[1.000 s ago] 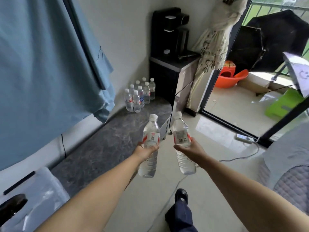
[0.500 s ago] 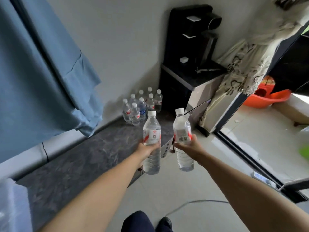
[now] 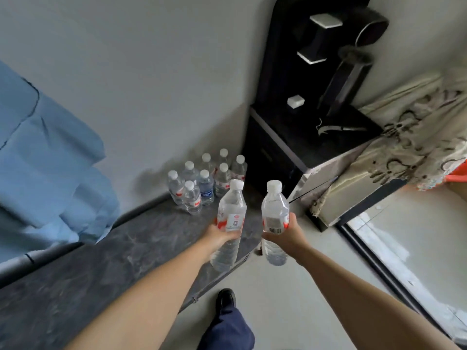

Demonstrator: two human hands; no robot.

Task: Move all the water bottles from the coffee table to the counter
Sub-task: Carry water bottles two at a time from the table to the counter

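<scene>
closest to the camera, two bare forearms reach forward over a pale tiled floor (image 3: 290, 286), with a dark trouser leg and black shoe (image 3: 226, 299) below them. at the end of the left forearm, the left hand (image 3: 218, 234) is curled round the labelled middle of a clear plastic water bottle with a white cap and red-and-white label (image 3: 231, 215), held upright with a slight tilt above the near edge of the dark marbled stone-look counter (image 3: 106, 263). just beside it, the right hand (image 3: 286, 234) is wrapped round the waist of a second clear plastic water bottle with a white cap and barcode label (image 3: 274, 210), which hangs over the floor just off the counter's rounded end. both bottles look full, so i judge them moderately heavy for one hand, with thin ribbed walls that would give under a hard squeeze and a smooth skin that could slip if wet; the labelled band, where the fingers sit now, seems the firmest place to hold, and the caps look closed. farther along the counter, against the grey wall, a cluster of upright small clear water bottles with white caps (image 3: 204, 180) stands close together, most with red labels and one with a blue label. beyond them rises a black water dispenser cabinet (image 3: 303, 137), and a blue cloth (image 3: 50, 173) hangs at the left.
</scene>
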